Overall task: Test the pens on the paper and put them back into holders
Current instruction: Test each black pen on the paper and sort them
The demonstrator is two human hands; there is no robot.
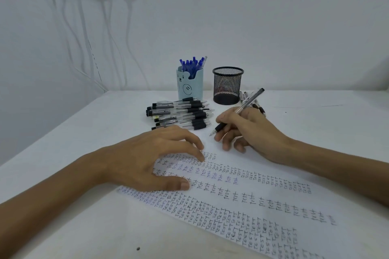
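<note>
Over the paper (263, 195), right hand (248, 132) grip tight around a black pen (237, 111); left hand (147, 157) spread, fingertips on the sheet.

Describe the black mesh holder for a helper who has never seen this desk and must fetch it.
At the back of the white table, near the wall, two cups stand side by side. The black mesh holder is on the right, a round wire cup, see-through and seemingly empty. Its neighbour, the light blue bear holder, is solid and full of blue pens.
</note>
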